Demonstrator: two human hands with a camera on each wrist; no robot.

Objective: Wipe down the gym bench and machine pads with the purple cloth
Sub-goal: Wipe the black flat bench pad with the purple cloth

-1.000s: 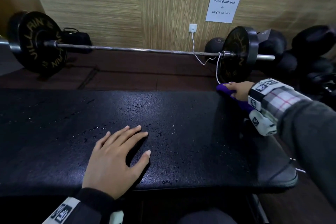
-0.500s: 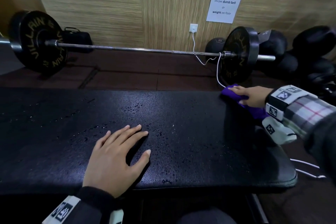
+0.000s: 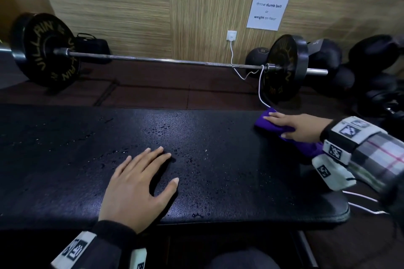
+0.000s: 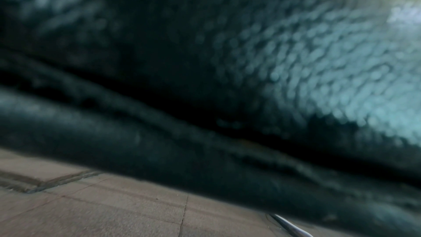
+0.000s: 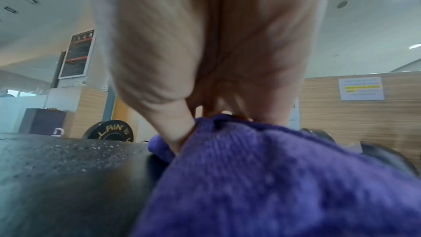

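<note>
At the bench's far right corner, the knitted purple cloth [image 3: 276, 127] lies bunched under the right hand [image 3: 300, 128], fingers flat and pressing it down. Droplets bead the pebbled black bench [image 3: 218, 133]; the left hand [image 3: 140, 185] rests spread at its near edge, and a barbell [image 3: 153, 60] lies on the floor beyond, probably clear of the pad.

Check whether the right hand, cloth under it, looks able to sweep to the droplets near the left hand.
Probably yes: the right hand presses the purple cloth at the bench's far right corner, with bare pad between. The flat left hand covers part.
</note>
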